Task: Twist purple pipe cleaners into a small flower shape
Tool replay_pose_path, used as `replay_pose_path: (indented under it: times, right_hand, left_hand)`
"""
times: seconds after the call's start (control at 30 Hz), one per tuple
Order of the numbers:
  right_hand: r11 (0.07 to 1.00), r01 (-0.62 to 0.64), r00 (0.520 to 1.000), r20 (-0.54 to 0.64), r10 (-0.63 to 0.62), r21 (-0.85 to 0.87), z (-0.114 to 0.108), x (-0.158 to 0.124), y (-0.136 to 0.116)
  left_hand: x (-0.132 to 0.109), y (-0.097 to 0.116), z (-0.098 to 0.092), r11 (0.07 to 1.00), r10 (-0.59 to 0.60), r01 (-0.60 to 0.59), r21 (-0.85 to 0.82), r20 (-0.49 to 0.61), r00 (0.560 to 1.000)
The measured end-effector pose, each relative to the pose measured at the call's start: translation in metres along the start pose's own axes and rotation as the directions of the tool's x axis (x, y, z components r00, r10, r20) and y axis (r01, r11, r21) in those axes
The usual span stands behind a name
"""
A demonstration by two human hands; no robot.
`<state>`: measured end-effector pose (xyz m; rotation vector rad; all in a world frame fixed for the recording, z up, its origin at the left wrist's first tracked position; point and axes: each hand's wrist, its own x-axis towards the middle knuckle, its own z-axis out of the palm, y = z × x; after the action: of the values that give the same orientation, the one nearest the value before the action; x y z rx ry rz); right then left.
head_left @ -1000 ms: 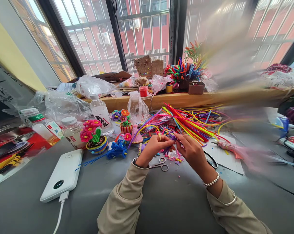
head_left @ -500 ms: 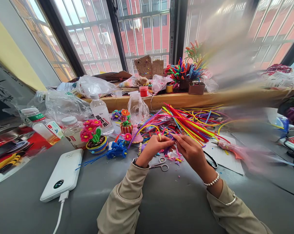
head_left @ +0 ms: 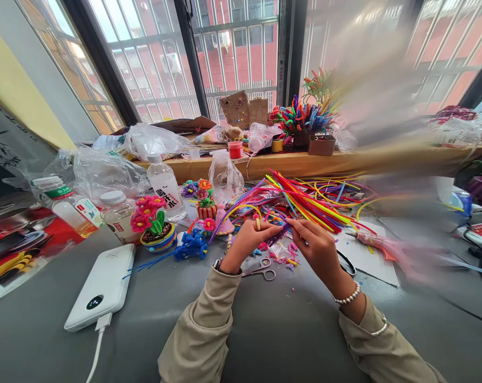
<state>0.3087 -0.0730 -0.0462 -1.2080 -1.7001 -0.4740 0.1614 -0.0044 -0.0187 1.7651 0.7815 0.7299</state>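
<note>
My left hand is pinching the purple pipe cleaner, thumb and fingers clamped on it; my right hand is gripping it too, fingertips pressed together at its upper right end; the purple pipe cleaner is sitting in the air between the two hands, above the table; fingers are partly hiding it, so I cannot tell if it is one strand or several; a pale yellow band is circling a finger of my left hand; a beaded bracelet is hanging on my right wrist.

Scissors are lying just beside my left wrist, toward the middle; small pink scraps are scattering over the table below the hands; a big bundle of pipe cleaners, mostly red and yellow, is spreading out behind the hands; a white sheet is lying to the right, near my right hand; a black loop is showing beside my right wrist.

Blue flowers are lying left of my left hand; a pot of pink flowers is standing beside them; a white power bank is resting at the left, cable plugged in; a bottle is standing behind the flowers; a red tub is standing on the ledge under the windows.
</note>
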Motion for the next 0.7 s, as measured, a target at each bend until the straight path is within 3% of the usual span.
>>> replay_pose_path:
  times: [0.13,0.27,0.33,0.47,0.6,0.7]
  right_hand:
    - [1.000,-0.013,1.000,0.007,0.013,0.011,0.000,0.000,0.000]
    - [0.999,-0.024,1.000,0.007,0.024,0.030,0.000,0.000,-0.002]
    - [0.999,-0.019,1.000,0.006,0.019,0.035,0.001,0.000,-0.003]
    - [0.999,-0.004,1.000,0.028,0.003,0.048,0.006,-0.002,-0.003]
    - [1.000,0.024,1.000,-0.001,-0.024,0.011,0.010,-0.005,-0.001]
    - [1.000,0.027,0.999,-0.020,-0.027,-0.002,0.011,-0.006,-0.001]
  left_hand:
    - [0.001,-0.001,0.000,0.994,0.088,-0.084,0.070,-0.061,0.994]
    - [0.000,0.002,0.002,0.993,0.093,-0.082,0.083,-0.138,0.986]
    - [0.000,0.003,0.005,0.994,0.100,-0.095,0.060,-0.097,0.990]
    - [0.000,0.001,0.012,0.980,0.156,-0.165,0.114,0.085,0.984]
    - [0.001,-0.002,0.015,0.960,0.121,-0.150,0.238,0.131,0.984]
    - [0.000,-0.003,0.016,0.882,0.200,-0.238,0.406,0.136,0.970]
